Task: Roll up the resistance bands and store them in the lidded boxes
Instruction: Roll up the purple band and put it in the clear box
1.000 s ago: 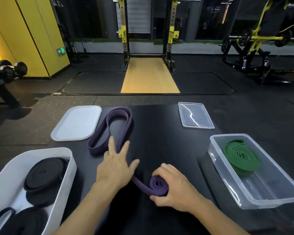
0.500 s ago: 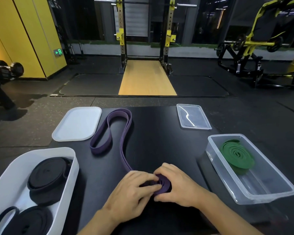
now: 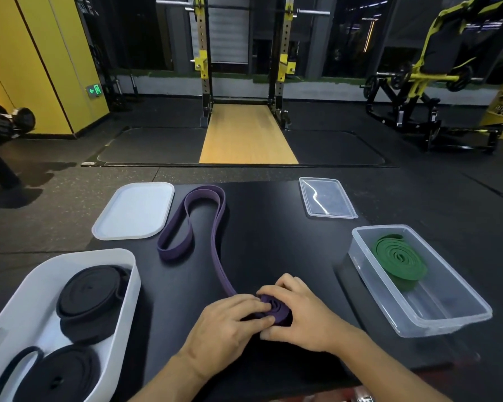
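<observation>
The left hand [image 3: 230, 320] and right hand [image 3: 302, 314] both curl round the small coil [image 3: 275, 310] of the purple band [image 3: 216, 253], pinching it on the worktop [image 3: 273, 242] near the clear box [image 3: 418, 324]. The unrolled length snakes away from that box. The springy rubber will likely unwind if either grip eases. The crooked tail could also feed in skewed and cone the roll sideways.
</observation>
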A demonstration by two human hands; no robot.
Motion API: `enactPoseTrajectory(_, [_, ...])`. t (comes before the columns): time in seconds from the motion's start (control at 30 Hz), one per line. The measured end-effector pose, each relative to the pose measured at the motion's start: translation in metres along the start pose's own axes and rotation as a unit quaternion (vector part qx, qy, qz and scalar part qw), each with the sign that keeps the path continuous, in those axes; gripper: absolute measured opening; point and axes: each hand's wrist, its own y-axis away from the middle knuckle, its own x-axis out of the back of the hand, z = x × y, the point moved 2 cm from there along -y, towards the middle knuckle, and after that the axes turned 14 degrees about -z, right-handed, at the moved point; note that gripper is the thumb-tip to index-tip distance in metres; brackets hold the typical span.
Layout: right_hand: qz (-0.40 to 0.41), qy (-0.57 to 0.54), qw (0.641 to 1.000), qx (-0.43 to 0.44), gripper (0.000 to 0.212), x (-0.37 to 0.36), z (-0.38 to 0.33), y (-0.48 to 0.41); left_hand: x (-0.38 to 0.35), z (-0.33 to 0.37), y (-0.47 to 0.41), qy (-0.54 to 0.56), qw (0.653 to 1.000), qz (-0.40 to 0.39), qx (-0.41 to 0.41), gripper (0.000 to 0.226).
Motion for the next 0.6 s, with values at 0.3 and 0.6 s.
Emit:
enactPoseTrajectory(0.3, [0.080, 0.036, 0.996, -0.014, 0.064, -0.008, -0.002, -0.005, 0.002, 0.005, -0.001, -0.001, 1.000, 0.012, -0.014, 0.027])
enactPoseTrajectory(0.6, [-0.009, -0.045, 0.999, -0.002, 0.086, -0.007, 0.001, 0.007, -0.004, 0.003, 0.001, 0.021, 0.999, -0.004, -0.032, 0.035])
